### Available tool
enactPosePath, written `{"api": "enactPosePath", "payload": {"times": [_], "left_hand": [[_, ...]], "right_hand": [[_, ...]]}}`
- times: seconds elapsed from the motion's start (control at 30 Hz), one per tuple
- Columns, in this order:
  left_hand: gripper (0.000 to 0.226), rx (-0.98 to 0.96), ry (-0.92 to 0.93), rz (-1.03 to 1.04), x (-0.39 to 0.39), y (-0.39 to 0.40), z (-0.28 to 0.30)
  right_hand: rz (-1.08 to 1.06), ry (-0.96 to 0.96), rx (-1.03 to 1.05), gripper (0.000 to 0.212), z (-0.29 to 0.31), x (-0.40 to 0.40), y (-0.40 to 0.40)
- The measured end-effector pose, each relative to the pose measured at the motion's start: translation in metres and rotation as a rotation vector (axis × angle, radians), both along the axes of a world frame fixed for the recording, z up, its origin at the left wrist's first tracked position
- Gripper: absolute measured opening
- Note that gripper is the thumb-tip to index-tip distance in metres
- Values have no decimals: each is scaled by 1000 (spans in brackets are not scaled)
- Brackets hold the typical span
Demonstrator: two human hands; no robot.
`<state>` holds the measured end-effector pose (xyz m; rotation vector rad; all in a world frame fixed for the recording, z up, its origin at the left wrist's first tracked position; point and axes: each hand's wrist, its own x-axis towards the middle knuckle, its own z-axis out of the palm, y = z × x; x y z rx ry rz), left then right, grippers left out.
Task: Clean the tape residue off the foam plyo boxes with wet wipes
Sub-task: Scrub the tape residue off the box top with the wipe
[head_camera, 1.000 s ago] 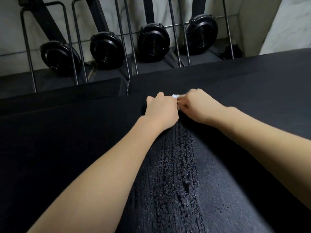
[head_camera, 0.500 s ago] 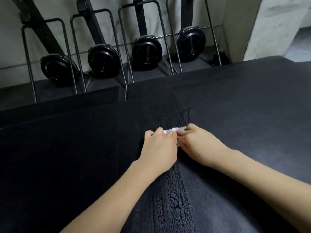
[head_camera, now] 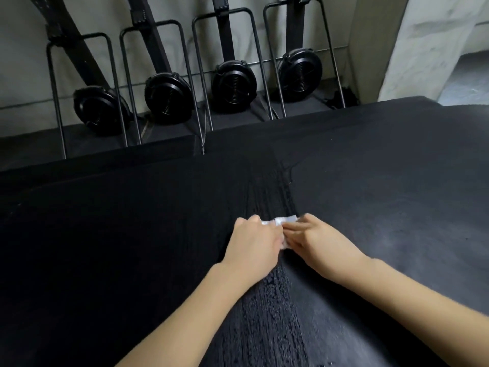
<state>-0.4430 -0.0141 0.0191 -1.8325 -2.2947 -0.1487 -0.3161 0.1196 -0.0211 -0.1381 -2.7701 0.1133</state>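
A large black foam plyo box [head_camera: 383,202] fills the lower part of the view, its top facing me. A wet streak [head_camera: 275,308] with beaded droplets runs down its middle toward me. My left hand [head_camera: 251,247] and my right hand [head_camera: 320,245] lie side by side on the box top, both holding a small white wet wipe [head_camera: 284,221] down against the surface. Only the wipe's far edge and a scrap between the hands show; the rest is hidden under my fingers.
A second, lower black box [head_camera: 92,168] adjoins at the left. Beyond the far edge, several black rowing machines [head_camera: 232,86] stand upright in metal frames against a pale wall. A pale pillar [head_camera: 423,49] rises at the right.
Both hands have slid the wipe toward me along the box top, away from the far edge. The wet streak now extends beyond the hands.
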Motion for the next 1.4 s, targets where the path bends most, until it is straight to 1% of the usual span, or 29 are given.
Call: {"api": "enactPosePath", "payload": {"times": [0.03, 0.07, 0.13, 0.2, 0.3, 0.4, 0.5, 0.57, 0.63, 0.77, 0.83, 0.93, 1.0, 1.1, 1.2, 1.27, 1.4], "left_hand": [[3, 14, 17, -33, 13, -13, 0], [7, 18, 15, -58, 24, -25, -1], [11, 16, -16, -97, 44, -45, -6], [9, 34, -23, -110, 56, -55, -10], [9, 90, -13, -57, 52, -47, -13], [22, 101, 43, 23, 33, -22, -11], [32, -32, -33, 100, 17, 1, -7], [33, -59, -63, 119, 18, 2, -6], [30, -49, -88, 94, 28, -10, -8], [7, 128, -16, 4, 70, -54, -12], [6, 99, 9, -45, 99, -81, -18], [20, 73, -12, -80, 138, -117, -27], [30, 60, -55, -72, 151, -129, -30], [38, 16, -80, -25, 145, -120, -24], [28, -28, -81, 60, 126, -93, -10], [27, -79, -93, 135, 119, -79, -4], [27, -97, -67, 135, 134, -89, -4]], "right_hand": [[-5, -4, -39, 17, -1, 18, -14], [-15, -19, -84, 15, -4, 35, -26], [-27, -40, -121, 23, -8, 62, -46], [-43, -49, -107, 31, -7, 73, -54], [-53, -41, -104, 36, -10, 58, -42], [-113, -73, -103, 41, -20, 24, -11], [-151, -115, -55, 51, -29, -5, 14], [-157, -119, -39, 48, -29, -8, 15], [-138, -91, -33, 43, -26, 8, 2], [-129, -83, -79, 34, -15, 69, -49], [-104, -65, -100, 33, -9, 105, -81], [-79, -21, -123, 33, -7, 150, -118], [-70, 28, -153, 33, -7, 164, -128], [-85, 12, -126, 39, -5, 152, -118], [-172, -73, -104, 51, -2, 121, -95], [-220, -116, -109, 58, -5, 106, -83], [-192, -92, -138, 55, -11, 119, -90]]}}
